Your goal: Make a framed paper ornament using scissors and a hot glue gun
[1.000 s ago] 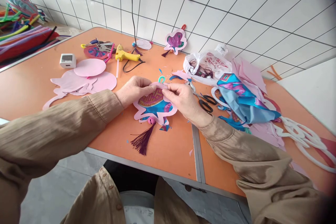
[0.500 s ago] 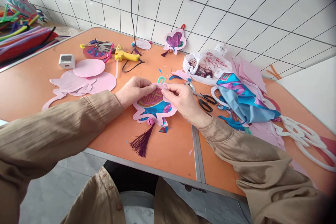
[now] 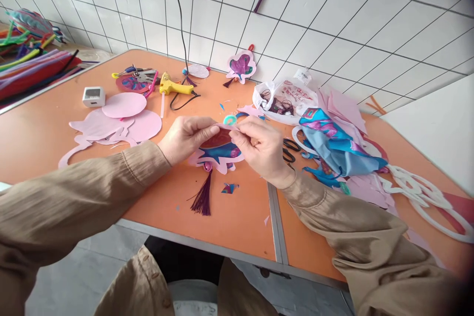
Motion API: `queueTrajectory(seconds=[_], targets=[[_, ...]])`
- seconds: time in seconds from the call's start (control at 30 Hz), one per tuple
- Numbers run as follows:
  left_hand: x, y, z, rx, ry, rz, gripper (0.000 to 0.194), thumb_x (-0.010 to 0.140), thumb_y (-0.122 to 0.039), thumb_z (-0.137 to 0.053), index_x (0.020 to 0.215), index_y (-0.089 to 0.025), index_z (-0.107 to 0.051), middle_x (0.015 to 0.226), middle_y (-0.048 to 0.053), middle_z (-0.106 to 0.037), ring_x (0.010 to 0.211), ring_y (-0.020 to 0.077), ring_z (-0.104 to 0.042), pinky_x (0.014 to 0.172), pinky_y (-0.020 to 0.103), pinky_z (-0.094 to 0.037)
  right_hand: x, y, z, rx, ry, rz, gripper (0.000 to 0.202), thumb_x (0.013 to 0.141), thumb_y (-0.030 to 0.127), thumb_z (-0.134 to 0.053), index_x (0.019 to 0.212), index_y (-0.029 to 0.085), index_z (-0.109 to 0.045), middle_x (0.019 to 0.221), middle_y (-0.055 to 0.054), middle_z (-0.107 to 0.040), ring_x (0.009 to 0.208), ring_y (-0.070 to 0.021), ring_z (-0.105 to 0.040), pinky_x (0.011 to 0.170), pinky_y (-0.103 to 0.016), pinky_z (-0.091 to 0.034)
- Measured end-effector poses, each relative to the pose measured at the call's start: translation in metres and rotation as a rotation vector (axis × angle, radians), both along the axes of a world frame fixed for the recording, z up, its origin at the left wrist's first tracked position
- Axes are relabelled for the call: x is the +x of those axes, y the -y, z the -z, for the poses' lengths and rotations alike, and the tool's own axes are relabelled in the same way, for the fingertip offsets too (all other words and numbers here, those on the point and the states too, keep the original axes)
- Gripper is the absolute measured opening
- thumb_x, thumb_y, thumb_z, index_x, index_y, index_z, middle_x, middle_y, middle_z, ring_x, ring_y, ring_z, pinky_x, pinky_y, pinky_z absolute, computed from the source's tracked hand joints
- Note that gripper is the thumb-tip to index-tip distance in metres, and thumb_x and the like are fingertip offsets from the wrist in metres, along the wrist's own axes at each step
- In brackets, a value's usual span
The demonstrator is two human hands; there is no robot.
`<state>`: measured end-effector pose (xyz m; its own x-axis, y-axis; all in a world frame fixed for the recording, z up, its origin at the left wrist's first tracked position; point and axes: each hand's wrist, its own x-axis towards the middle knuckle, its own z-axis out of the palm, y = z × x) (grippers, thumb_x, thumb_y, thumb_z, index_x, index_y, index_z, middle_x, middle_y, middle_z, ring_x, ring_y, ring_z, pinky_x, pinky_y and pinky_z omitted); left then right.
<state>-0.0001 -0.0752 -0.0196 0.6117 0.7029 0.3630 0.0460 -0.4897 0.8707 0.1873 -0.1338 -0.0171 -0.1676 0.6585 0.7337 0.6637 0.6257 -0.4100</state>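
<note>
Between my hands is a pink-edged pendant with a blue and purple patterned fabric centre. My left hand pinches its top edge at the left, thumb and fingers closed. At the right of the same edge, my right hand pinches it, fingers curled in. A turquoise loop stands up from the top edge between the two hands. Below the pendant hang a pink bell and a dark purple tassel, which reaches over the table. Its upper part is tilted and partly covered by my fingers.
Left lie pink cut-outs, a white adapter and a yellow glue gun. Right are black-handled scissors, blue fabric and a white plastic bag. A fabric scrap lies near the tassel.
The pendant's top has tipped up, so less of its front shows. The pendant is lifted off the fabric scrap, which now lies apart on the table. The camera view has shifted slightly.
</note>
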Motion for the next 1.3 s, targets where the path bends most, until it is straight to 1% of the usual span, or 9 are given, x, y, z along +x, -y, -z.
queueTrajectory(seconds=[0.17, 0.23, 0.37, 0.53, 0.7, 0.8, 0.93, 1.13, 1.3], targets=[[-0.008, 0.005, -0.009, 0.566, 0.063, -0.036, 0.036, 0.097, -0.043, -0.049, 0.095, -0.017, -0.074, 0.083, 0.009, -0.075, 0.078, 0.0163, -0.067, 0.072, 0.027, -0.053, 0.005, 0.007, -0.012, 0.304, 0.191, -0.030, 0.016, 0.092, 0.022, -0.057, 0.092, 0.023, -0.074, 0.079, -0.004, -0.069, 0.069, -0.0147, -0.062, 0.060, -0.029, -0.049], [-0.011, 0.004, -0.013, 0.702, 0.070, -0.024, 0.030, 0.095, -0.042, -0.052, 0.096, -0.021, -0.074, 0.088, 0.007, -0.077, 0.084, 0.0175, -0.068, 0.077, 0.030, -0.055, 0.008, 0.010, -0.018, 0.405, 0.267, -0.066, 0.017, 0.091, 0.020, -0.059, 0.097, 0.026, -0.074, 0.081, -0.003, -0.071, 0.072, -0.0156, -0.063, 0.063, -0.030, -0.050], [-0.017, -0.001, -0.021, 0.773, -0.015, -0.020, 0.018, 0.087, -0.043, -0.064, 0.094, -0.030, -0.075, 0.095, 0.002, -0.078, 0.092, 0.0206, -0.068, 0.083, 0.038, -0.056, 0.012, 0.019, -0.028, 0.523, 0.420, -0.063, 0.021, 0.090, 0.019, -0.062, 0.100, 0.033, -0.072, 0.086, 0.000, -0.074, 0.081, -0.0168, -0.066, 0.070, -0.031, -0.052], [-0.018, -0.006, -0.023, 0.901, 0.019, 0.027, 0.011, 0.086, -0.036, -0.067, 0.094, -0.035, -0.074, 0.096, -0.001, -0.078, 0.092, 0.0185, -0.068, 0.085, 0.034, -0.056, 0.013, 0.024, -0.029, 0.455, 0.455, 0.001, 0.025, 0.091, 0.018, -0.059, 0.099, 0.037, -0.073, 0.087, 0.001, -0.075, 0.083, -0.0179, -0.066, 0.075, -0.036, -0.049], [-0.013, 0.001, -0.020, 0.696, -0.018, -0.031, 0.030, 0.089, -0.049, -0.058, 0.084, -0.023, -0.073, 0.079, 0.005, -0.074, 0.078, 0.0196, -0.066, 0.072, 0.034, -0.054, 0.006, 0.018, -0.029, 0.338, 0.340, -0.006, 0.019, 0.093, 0.029, -0.056, 0.086, 0.030, -0.074, 0.078, -0.001, -0.071, 0.071, -0.0163, -0.061, 0.070, -0.036, -0.046], [-0.010, 0.009, -0.021, 0.408, -0.041, -0.072, 0.039, 0.093, -0.046, -0.051, 0.077, -0.016, -0.071, 0.065, 0.005, -0.066, 0.060, 0.0144, -0.057, 0.058, 0.028, -0.047, -0.002, 0.018, -0.033, -0.031, 0.097, -0.031, 0.024, 0.091, 0.028, -0.056, 0.070, 0.022, -0.067, 0.066, -0.002, -0.063, 0.062, -0.0140, -0.054, 0.062, -0.032, -0.044], [-0.005, 0.012, -0.020, -0.067, -0.047, 0.005, 0.053, 0.083, -0.064, -0.057, 0.063, -0.014, -0.061, 0.055, 0.002, -0.053, 0.051, 0.0113, -0.046, 0.045, 0.024, -0.035, -0.006, 0.018, -0.038, -0.409, -0.203, -0.064, 0.039, 0.086, 0.026, -0.059, 0.051, 0.020, -0.041, 0.051, 0.004, -0.035, 0.051, -0.0087, -0.032, 0.049, -0.028, -0.027], [-0.003, 0.007, -0.009, -0.277, 0.083, 0.002, 0.064, 0.076, -0.077, -0.056, 0.054, -0.017, -0.048, 0.050, -0.001, -0.044, 0.047, 0.0092, -0.039, 0.043, 0.024, -0.031, 0.000, 0.011, -0.031, -0.504, -0.363, -0.103, 0.048, 0.083, 0.030, -0.060, 0.052, 0.020, -0.025, 0.055, 0.005, -0.019, 0.053, -0.0074, -0.019, 0.049, -0.028, -0.015], [-0.004, 0.002, -0.002, -0.363, 0.153, 0.000, 0.064, 0.081, -0.076, -0.048, 0.072, -0.015, -0.066, 0.067, 0.005, -0.063, 0.061, 0.0145, -0.057, 0.055, 0.025, -0.044, 0.002, 0.003, -0.028, -0.552, -0.452, -0.084, 0.048, 0.079, 0.030, -0.063, 0.050, 0.019, -0.027, 0.054, 0.005, -0.020, 0.052, -0.0070, -0.021, 0.049, -0.028, -0.015]])
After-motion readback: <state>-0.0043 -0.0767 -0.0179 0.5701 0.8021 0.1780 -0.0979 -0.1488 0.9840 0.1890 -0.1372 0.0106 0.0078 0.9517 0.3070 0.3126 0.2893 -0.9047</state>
